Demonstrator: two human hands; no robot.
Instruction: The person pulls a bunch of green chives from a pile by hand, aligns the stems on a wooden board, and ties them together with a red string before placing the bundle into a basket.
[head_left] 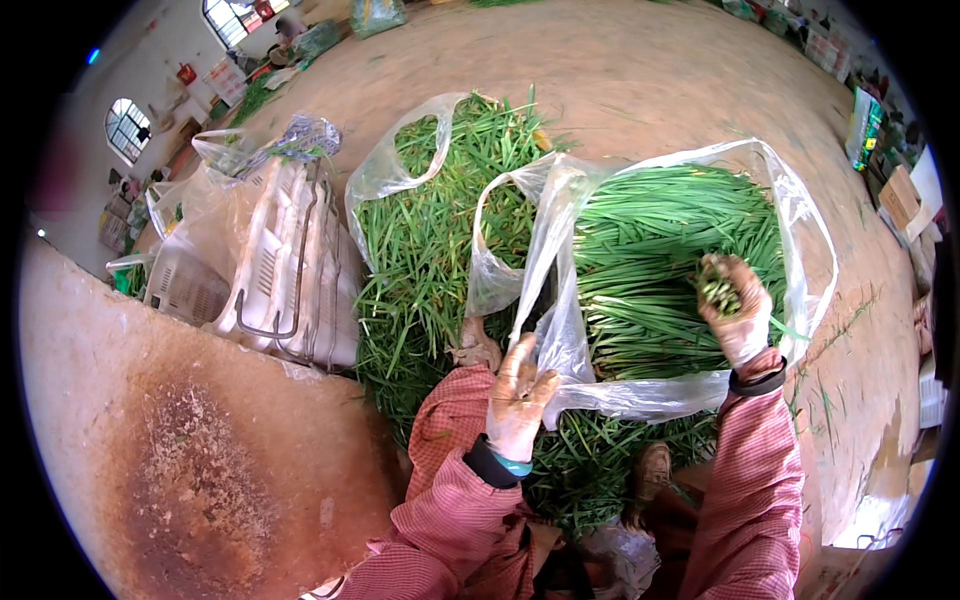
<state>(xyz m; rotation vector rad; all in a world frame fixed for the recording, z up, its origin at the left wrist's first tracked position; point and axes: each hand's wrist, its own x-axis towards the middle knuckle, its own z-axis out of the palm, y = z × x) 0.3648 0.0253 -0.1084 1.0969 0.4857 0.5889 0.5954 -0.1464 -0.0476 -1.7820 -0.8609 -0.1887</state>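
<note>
My right hand, in a soiled pale glove, is closed around a small bunch of chives, its pale cut ends facing up. It is over the right side of a clear plastic bag, where long green chives lie in neat layers. By the bag's near left corner, my left hand, gloved too, has its thumb and fingers apart. Its fingertips are against the bag's gathered plastic edge; whether they press on it I cannot tell.
Loose, tangled greens heap at the left, partly in another clear bag. White plastic crates stand farther left beside a stained concrete ledge. More greens lie around my boot. A person is far off at the upper left.
</note>
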